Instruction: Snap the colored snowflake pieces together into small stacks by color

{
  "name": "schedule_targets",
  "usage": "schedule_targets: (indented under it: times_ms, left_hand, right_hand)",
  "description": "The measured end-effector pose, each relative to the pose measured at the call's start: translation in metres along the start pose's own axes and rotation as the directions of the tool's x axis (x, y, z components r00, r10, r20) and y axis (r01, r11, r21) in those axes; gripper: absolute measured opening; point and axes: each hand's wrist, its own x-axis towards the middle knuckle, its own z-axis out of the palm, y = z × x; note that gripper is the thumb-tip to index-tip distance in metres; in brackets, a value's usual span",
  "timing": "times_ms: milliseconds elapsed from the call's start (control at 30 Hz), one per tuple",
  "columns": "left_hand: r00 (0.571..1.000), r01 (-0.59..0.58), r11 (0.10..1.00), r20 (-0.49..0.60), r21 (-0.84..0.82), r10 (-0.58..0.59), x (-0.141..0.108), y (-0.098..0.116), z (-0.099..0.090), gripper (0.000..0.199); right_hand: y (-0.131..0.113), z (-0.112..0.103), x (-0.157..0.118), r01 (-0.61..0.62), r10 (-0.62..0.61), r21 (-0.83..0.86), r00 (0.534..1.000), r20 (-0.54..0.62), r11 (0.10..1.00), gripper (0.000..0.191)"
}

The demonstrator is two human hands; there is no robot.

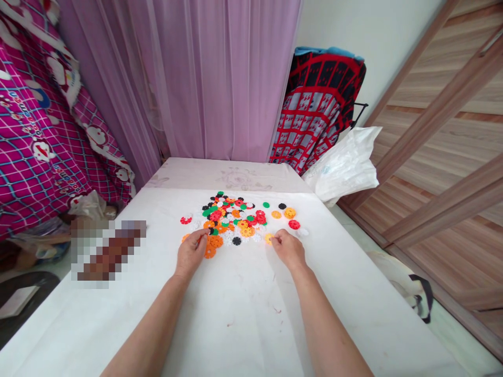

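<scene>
A loose pile of small notched plastic discs [237,213] in red, orange, yellow, green, black and white lies on the white-covered table. At the pile's near left edge is my left hand [192,250], its thumb and fingers pinched close to a black disc [211,231] and several orange discs [214,241]. What sits between those fingertips, if anything, is too small to make out. My right hand [290,248], to the right of the pile, pinches a yellow notched disc [269,239] at its edge. A black disc [236,241] lies flat between the two hands.
A few discs lie apart at the right, among them a red disc [294,224] and a black disc [282,206]. The white table cover [243,314] has small marks near me. Beyond the table's right edge stands a white plastic bag [343,165]; a purple curtain [228,78] hangs behind.
</scene>
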Motion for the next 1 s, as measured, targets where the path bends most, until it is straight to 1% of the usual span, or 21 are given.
schedule_targets:
  times_ms: [67,133,200,233,267,333,400,500,633,767,867,1000]
  left_hand:
    - [1.000,0.000,1.000,-0.001,0.001,0.000,0.000,0.001,0.000,0.035]
    - [1.000,-0.001,1.000,-0.003,0.002,0.001,0.000,0.001,0.000,0.034]
    - [1.000,-0.001,1.000,-0.003,0.002,0.001,0.000,0.002,0.000,0.034]
    - [1.000,-0.002,1.000,-0.003,0.002,0.002,0.000,0.002,0.000,0.034]
    - [1.000,-0.002,1.000,-0.003,0.002,0.002,0.000,0.002,0.000,0.033]
    - [1.000,-0.003,1.000,-0.005,0.003,0.003,0.000,0.002,0.000,0.033]
    - [1.000,-0.004,1.000,-0.009,0.003,0.004,0.000,0.002,0.000,0.033]
    - [1.000,-0.005,1.000,-0.011,0.005,0.005,0.000,0.000,0.000,0.033]
    - [1.000,-0.009,1.000,-0.007,0.005,0.009,0.001,-0.001,0.001,0.033]
    - [1.000,-0.008,1.000,-0.001,0.001,0.008,0.000,-0.001,0.000,0.034]
    - [1.000,-0.007,1.000,-0.002,-0.001,0.007,0.001,-0.001,0.000,0.034]
    - [1.000,-0.004,1.000,-0.008,-0.002,0.004,0.001,-0.002,0.000,0.034]
  right_hand:
    - [0.004,0.000,0.002,0.001,0.000,-0.006,0.999,0.032,1.000,0.015]
    - [0.009,0.002,0.005,0.004,-0.005,0.029,0.999,0.048,1.000,0.017]
    - [0.013,0.008,0.010,-0.023,0.017,0.140,0.999,0.040,0.990,0.017]
    - [0.015,0.011,0.012,-0.053,0.047,0.245,0.998,0.032,0.968,0.017]
    - [0.017,0.015,0.014,-0.090,0.086,0.366,0.996,0.026,0.926,0.016]
    - [0.018,0.023,0.019,-0.152,0.161,0.571,0.986,0.036,0.807,0.014]
    - [0.017,0.028,0.022,-0.188,0.209,0.673,0.977,0.051,0.715,0.011]
    - [0.011,0.030,0.028,-0.212,0.251,0.736,0.966,0.058,0.643,0.009]
    - [-0.003,0.030,0.042,-0.251,0.316,0.837,0.943,0.100,0.485,0.011]
    - [-0.018,0.029,0.062,-0.279,0.379,0.899,0.914,0.141,0.338,0.015]
    - [-0.024,0.027,0.077,-0.305,0.428,0.916,0.887,0.174,0.260,0.018]
    - [-0.026,0.026,0.090,-0.349,0.481,0.919,0.847,0.225,0.185,0.018]
